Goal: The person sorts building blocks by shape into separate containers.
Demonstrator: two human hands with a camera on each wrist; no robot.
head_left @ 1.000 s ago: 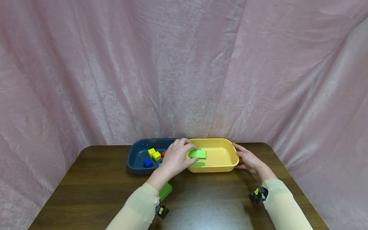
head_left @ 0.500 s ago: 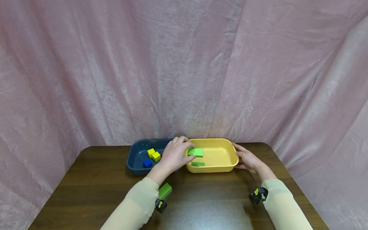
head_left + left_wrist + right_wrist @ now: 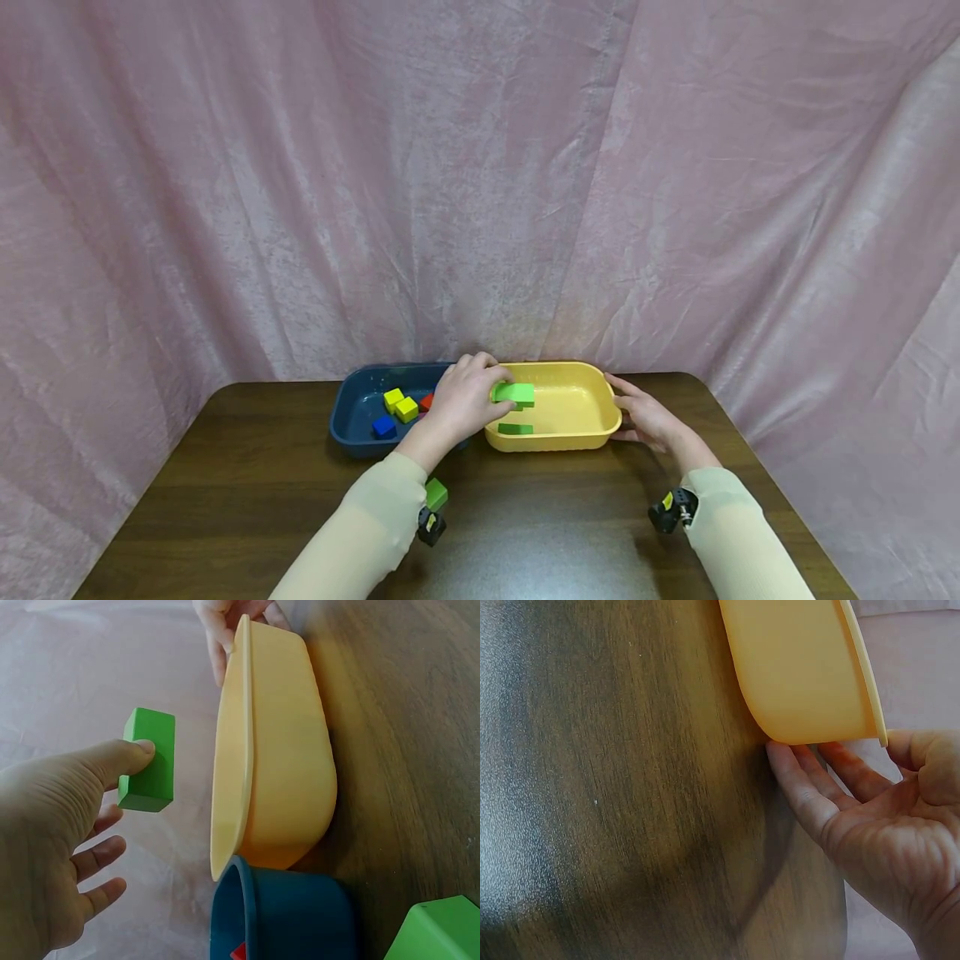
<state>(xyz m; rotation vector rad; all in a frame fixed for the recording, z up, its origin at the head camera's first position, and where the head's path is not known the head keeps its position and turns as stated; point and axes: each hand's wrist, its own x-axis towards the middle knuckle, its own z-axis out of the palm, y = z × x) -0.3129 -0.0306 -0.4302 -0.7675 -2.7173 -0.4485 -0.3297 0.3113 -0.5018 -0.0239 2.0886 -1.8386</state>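
My left hand [image 3: 467, 400] pinches a green rectangular block [image 3: 160, 761] between thumb and forefinger, over the left end of a yellow tray [image 3: 573, 408]. The left wrist view shows the block apart from the tray's rim, and the hand's other fingers loosely bent. A second green block [image 3: 516, 429] is inside the tray near its front left. At the tray's right end my right hand [image 3: 885, 795] rests its extended fingers against the outer wall, with the thumb by the rim. Left of the yellow tray stands a dark blue tray [image 3: 347, 437], partly hidden by my left hand.
Yellow cubes [image 3: 406, 409], a blue cube [image 3: 384, 427] and a red block [image 3: 427, 402] are in the blue tray. Another green block [image 3: 436, 493] stands on the wooden table [image 3: 540, 517], beside my left sleeve. A pink curtain [image 3: 480, 183] hangs behind the table.
The left hand and its green block have shifted slightly left, then a little up and right. My left forearm now covers more of the table's green block. The right hand stays put.
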